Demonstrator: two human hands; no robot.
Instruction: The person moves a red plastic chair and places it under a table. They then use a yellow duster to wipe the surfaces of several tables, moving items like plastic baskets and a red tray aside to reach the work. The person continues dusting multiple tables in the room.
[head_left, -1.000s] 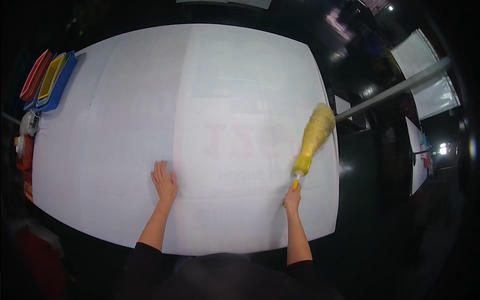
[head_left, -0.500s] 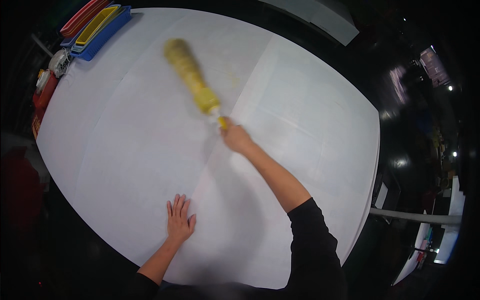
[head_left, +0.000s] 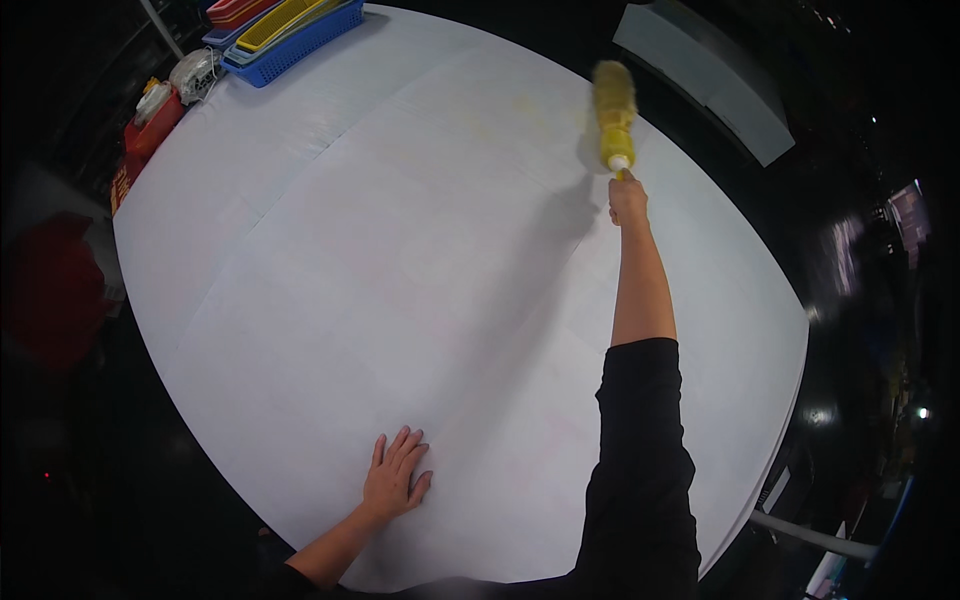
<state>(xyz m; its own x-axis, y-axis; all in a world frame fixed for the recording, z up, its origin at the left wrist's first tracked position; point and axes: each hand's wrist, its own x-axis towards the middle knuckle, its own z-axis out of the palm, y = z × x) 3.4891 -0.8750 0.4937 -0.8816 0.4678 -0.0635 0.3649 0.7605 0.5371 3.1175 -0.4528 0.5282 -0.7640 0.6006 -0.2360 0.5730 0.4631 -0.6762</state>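
A yellow fluffy duster points away from me over the far right edge of a white-covered table. My right hand is closed around its handle, the arm stretched far forward. Part of the grip is hidden by the fingers. Close to the table's near edge, my left hand rests palm down on the white cover with its fingers spread, holding nothing. Faint yellowish marks show on the cover toward the far side.
Stacked plastic baskets, blue, yellow and red, stand at the far left corner. Beside them are a clear plastic-wrapped item and a red container. Beyond the far right edge lies a long grey box. A grey pole sticks out at the lower right.
My right hand has swung the duster from the far middle of the table to the right and farther out. The left hand stays flat on the cover. The view has shifted somewhat.
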